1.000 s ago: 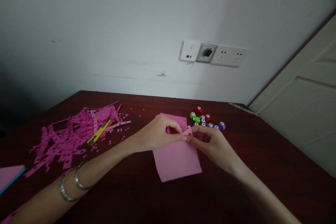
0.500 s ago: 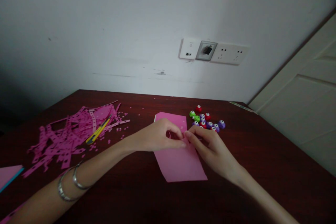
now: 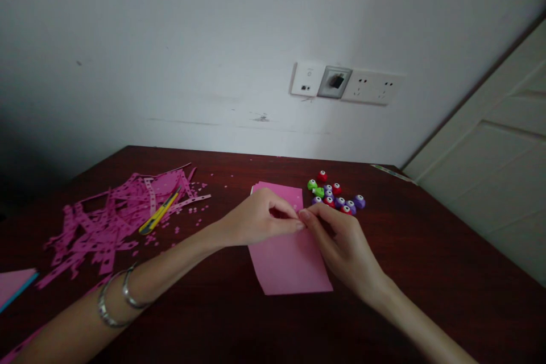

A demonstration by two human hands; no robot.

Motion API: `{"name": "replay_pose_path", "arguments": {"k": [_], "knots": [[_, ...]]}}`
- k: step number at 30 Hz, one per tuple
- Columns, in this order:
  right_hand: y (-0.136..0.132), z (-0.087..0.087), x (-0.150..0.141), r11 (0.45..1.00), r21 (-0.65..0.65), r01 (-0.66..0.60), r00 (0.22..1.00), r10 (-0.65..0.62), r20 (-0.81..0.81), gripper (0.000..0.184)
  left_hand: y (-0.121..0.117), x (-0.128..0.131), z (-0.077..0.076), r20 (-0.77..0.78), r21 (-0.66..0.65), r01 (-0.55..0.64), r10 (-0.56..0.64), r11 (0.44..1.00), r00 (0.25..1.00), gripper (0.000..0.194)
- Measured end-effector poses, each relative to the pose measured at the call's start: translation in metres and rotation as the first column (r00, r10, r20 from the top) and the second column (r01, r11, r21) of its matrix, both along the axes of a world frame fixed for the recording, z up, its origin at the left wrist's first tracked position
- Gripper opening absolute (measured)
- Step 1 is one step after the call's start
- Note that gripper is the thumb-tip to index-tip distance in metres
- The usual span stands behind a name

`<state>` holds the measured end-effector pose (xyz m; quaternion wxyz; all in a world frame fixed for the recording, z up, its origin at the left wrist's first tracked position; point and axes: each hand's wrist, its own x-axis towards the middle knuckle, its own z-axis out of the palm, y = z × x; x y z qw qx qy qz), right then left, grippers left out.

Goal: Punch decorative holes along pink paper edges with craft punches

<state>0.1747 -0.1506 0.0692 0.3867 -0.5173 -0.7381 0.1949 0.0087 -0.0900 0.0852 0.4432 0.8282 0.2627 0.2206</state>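
Observation:
A pink sheet of paper lies on the dark red table. My left hand and my right hand meet over the sheet's far part, fingertips touching. Both hands are pinched closed on something small and pink that I cannot make out. More pink paper shows behind the hands. A cluster of small red, green and purple punches sits just beyond my right hand.
A heap of punched pink paper strips with a yellow utility knife on it lies at the left. Pink and blue sheets lie at the left edge. Wall sockets are behind the table, and a door stands at the right.
The small folded pink piece seen between my fingers a second ago is now hidden in the pinch. Both hands have stayed over the sheet, which has shifted slightly.

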Motion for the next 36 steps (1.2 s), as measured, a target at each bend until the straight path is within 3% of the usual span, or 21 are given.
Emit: {"name": "replay_pose_path", "arguments": {"k": [8,11,14,21,27,32,36], "knots": [[0.007,0.003,0.015,0.991,-0.012,0.137,0.984,-0.137,-0.117,0.029,0.002,-0.003,0.001,0.028,-0.018,-0.067,0.068,0.998,0.997,0.025],[0.009,0.011,0.021,0.997,-0.072,0.036,0.988,-0.046,-0.146,0.031,0.005,-0.004,0.002,0.049,-0.059,-0.079,0.082,0.995,0.995,0.025],[0.010,0.016,0.024,0.988,-0.140,-0.059,0.996,0.048,-0.077,0.032,0.009,-0.006,0.002,0.054,-0.094,-0.109,0.114,0.990,0.992,0.028],[0.012,0.014,0.026,0.972,-0.181,-0.150,0.985,0.162,0.054,0.031,0.014,-0.009,0.003,0.101,-0.178,-0.144,0.163,0.974,0.981,0.026],[0.016,0.012,0.030,0.997,-0.074,-0.020,0.999,0.023,0.038,0.030,0.028,-0.024,0.001,-0.063,-0.296,0.025,-0.046,0.955,0.997,0.029],[0.021,0.006,0.031,0.996,-0.012,0.094,0.993,-0.093,0.066,0.030,0.034,-0.033,0.003,-0.094,-0.282,0.016,-0.045,0.959,0.995,0.024],[0.025,0.004,0.036,0.985,0.005,0.175,0.985,-0.175,-0.008,0.029,0.031,-0.033,0.009,-0.069,-0.318,0.027,-0.051,0.948,0.996,0.021]]}}
